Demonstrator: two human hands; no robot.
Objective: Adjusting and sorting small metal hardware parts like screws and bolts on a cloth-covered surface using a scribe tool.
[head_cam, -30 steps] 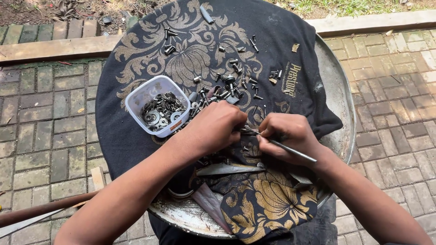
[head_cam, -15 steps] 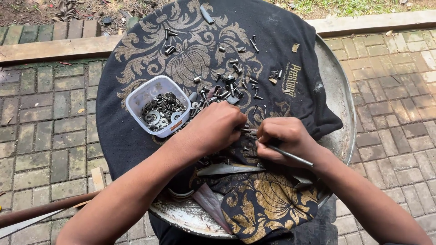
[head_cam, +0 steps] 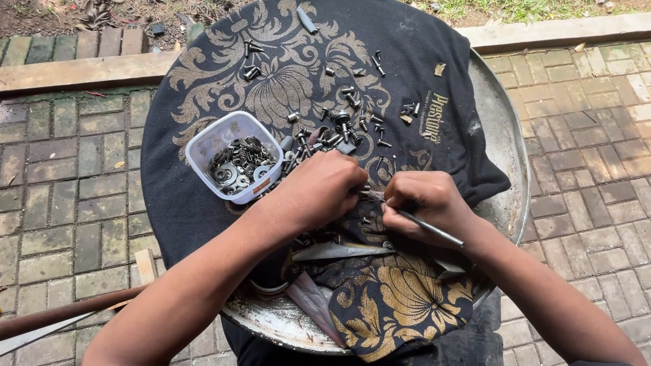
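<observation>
My left hand (head_cam: 324, 188) is closed over a small metal part on the black patterned cloth (head_cam: 203, 203), its fingertips meeting those of my right hand. My right hand (head_cam: 424, 203) grips a thin metal rod (head_cam: 434, 230) that sticks out to the lower right; its tip is hidden between the two hands. Loose screws and bolts (head_cam: 346, 125) lie scattered on the cloth just beyond my fingers. A clear plastic tub (head_cam: 205, 149) of washers and nuts stands to the left of my left hand.
The cloth covers a round metal tray (head_cam: 505, 146) set on a brick-paved ground (head_cam: 583, 135). A flat metal blade (head_cam: 336, 252) lies under my wrists. A wooden handle and a blade (head_cam: 54, 318) cross the lower left. A wooden beam (head_cam: 74, 71) runs behind.
Both hands stayed over the same spot, shifting only slightly. The rod in my right hand tilted a little.
</observation>
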